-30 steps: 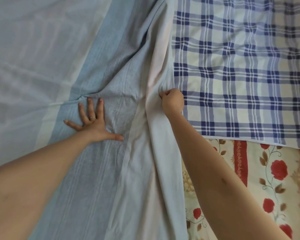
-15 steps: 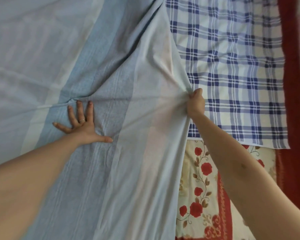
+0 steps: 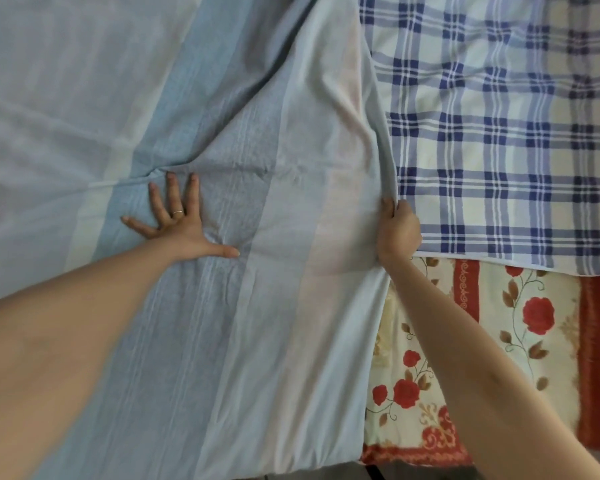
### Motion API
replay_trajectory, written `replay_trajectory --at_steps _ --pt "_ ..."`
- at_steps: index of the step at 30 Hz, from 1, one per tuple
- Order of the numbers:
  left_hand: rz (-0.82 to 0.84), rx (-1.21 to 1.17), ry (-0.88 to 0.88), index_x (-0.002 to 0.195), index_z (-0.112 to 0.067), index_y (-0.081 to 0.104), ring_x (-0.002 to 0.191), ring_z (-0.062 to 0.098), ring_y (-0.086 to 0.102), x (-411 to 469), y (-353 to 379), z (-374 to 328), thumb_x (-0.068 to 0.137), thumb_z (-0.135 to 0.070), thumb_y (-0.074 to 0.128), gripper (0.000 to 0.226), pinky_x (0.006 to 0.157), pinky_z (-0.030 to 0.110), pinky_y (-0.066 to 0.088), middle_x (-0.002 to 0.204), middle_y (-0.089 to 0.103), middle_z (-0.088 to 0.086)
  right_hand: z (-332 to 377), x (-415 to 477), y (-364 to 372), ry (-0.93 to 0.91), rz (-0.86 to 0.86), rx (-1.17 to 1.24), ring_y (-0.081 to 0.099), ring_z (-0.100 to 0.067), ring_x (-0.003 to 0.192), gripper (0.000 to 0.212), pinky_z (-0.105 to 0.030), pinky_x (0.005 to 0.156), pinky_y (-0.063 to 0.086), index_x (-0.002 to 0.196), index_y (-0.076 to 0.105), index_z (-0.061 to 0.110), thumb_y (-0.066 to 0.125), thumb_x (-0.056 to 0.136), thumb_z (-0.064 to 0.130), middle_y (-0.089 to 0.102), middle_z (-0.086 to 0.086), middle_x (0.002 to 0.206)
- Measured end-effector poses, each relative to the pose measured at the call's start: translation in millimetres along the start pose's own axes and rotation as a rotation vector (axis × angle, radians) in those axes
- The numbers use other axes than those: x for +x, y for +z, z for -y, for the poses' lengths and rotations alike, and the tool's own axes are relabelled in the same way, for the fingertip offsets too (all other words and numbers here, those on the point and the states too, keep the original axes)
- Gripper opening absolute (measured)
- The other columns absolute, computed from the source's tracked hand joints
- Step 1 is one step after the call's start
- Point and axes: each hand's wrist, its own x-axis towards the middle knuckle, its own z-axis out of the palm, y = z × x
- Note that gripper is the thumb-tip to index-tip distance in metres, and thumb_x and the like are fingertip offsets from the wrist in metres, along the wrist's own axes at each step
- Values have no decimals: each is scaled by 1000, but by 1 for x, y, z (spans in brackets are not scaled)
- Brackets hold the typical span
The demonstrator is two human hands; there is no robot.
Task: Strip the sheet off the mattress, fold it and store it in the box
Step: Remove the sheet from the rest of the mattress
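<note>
Head camera, looking down: a person's left hand [image 3: 177, 226] lies flat on the pale blue striped sheet [image 3: 222, 323], fingers spread and straight, a ring [image 3: 177, 212] on one finger, just below a crease in the fabric. The right hand [image 3: 397, 233] is clenched around the sheet's right edge, bunching it into folds. Right of the sheet lies a blue-and-white plaid cloth [image 3: 499, 133]. Below that cloth, also right of the sheet, a cream blanket [image 3: 492, 341] with red roses shows.
</note>
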Motion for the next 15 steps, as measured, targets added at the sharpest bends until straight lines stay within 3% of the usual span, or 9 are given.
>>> replay_trajectory --at_steps 3,6,8,9,11,13,15 --pt "-47 -9 0 126 -41 -47 132 28 -42 4 6 1 28 -86 66 156 94 76 -10 140 -50 -5 -4 9 3 -115 -14 -128 45 -24 63 40 -32 59 30 85 44 9 33 101 44 51 -5 74" --pt "-75 3 2 128 -41 -45 132 28 -41 5 10 3 29 -85 67 156 95 75 -10 141 -49 -5 0 -2 8 -70 -113 -10 58 -26 77 29 -33 64 36 110 47 7 42 100 35 59 -5 97" --pt "-93 7 7 128 -41 -45 133 28 -41 5 13 3 28 -86 67 156 95 75 -11 141 -49 -6 6 -22 11 -49 -175 -23 54 -30 111 37 -36 90 40 132 40 10 46 96 16 49 -10 130" --pt "-100 4 9 129 -41 -44 133 28 -40 6 13 4 28 -86 67 156 95 75 -11 141 -49 -6 8 -39 15 -103 -186 -91 43 -31 126 48 -38 106 30 140 35 11 46 93 10 40 -13 141" --pt "-96 -3 10 129 -41 -45 133 28 -41 8 12 5 29 -86 66 156 94 75 -11 141 -49 -6 11 -94 28 -393 -121 -127 28 -32 140 61 -39 117 8 147 26 12 47 90 13 32 -14 151" --pt "-114 -1 11 129 -40 -44 133 28 -40 8 15 7 32 -85 67 154 96 76 -10 140 -50 -6 -12 -162 47 -908 84 -183 27 -33 140 65 -45 116 9 148 26 16 46 88 29 33 -10 152" --pt "-140 22 -1 133 -39 -40 136 28 -36 4 16 6 36 -84 67 152 98 75 -8 142 -48 -5 -71 -207 50 -1221 303 -411 22 -30 142 63 -52 113 16 150 22 28 36 92 48 29 -2 155"
